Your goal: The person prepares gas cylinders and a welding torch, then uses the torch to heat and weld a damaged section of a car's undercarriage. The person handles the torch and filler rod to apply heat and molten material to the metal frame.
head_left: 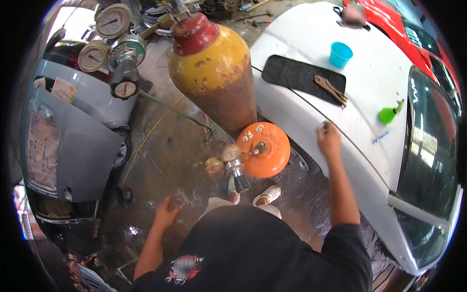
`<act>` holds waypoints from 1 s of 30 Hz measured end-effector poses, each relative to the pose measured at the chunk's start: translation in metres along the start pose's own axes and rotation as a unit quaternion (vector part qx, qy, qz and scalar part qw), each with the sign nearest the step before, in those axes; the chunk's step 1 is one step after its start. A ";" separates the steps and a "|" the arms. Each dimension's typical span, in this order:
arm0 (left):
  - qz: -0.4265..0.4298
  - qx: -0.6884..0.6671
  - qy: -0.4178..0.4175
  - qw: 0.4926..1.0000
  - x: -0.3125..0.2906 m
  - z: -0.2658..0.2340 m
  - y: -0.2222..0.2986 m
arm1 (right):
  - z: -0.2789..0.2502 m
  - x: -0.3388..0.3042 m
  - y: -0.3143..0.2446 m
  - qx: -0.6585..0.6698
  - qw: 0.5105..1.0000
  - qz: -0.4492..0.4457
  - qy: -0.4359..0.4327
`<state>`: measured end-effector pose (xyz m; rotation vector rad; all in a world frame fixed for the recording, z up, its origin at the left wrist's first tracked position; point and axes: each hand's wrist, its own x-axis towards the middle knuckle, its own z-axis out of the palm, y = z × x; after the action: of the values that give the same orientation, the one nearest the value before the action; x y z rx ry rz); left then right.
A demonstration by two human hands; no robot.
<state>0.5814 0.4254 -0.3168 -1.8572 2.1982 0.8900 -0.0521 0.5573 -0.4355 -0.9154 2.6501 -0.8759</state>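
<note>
Already, the regulator (234, 166) sat fitted to the orange cylinder (273, 160), untouched beside the taller cylinder (214, 73). The left hand (168, 212), loosely curled, looked empty; the right hand (329, 139) was half-closed, its hold unclear.

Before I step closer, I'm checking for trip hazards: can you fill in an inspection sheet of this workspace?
Surface: white hood holds several items; floor has dark and shiny patches.
Job's things: orange cylinder upright, regulator attached, beside taller yellow-brown cylinder.
Clutter: on the hood, black mat with tool on it, blue bowl, green bottle.
Left hand: open above floor, nothing seen in it.
Right hand: at the hood's edge, fingers curled; contact unclear.
Cables: green hose near tall cylinder; yellow line along floor.
Surroundings: grey car left, red car beyond hood.
</note>
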 end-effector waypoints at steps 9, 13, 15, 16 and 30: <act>0.371 0.037 -0.187 0.909 0.128 -0.034 0.170 | 0.028 -0.251 -0.168 0.133 0.969 -0.142 -0.152; 0.376 0.121 -0.282 0.874 0.147 -0.019 0.193 | 0.092 -0.272 -0.161 0.303 0.941 0.046 -0.144; 0.410 0.166 -0.254 0.860 0.148 -0.013 0.191 | 0.106 -0.275 -0.149 0.607 0.632 0.355 -0.326; 0.420 0.153 -0.255 0.857 0.149 -0.009 0.185 | 0.102 -0.283 -0.163 0.645 0.640 0.354 -0.221; 0.732 -0.053 0.343 0.586 0.098 -0.166 0.215 | 0.110 -0.268 -0.158 0.278 0.901 0.268 -0.200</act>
<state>0.4017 0.2717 -0.1509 0.3153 4.0805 0.2220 0.2781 0.5713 -0.4304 -0.1737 1.9607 -1.0639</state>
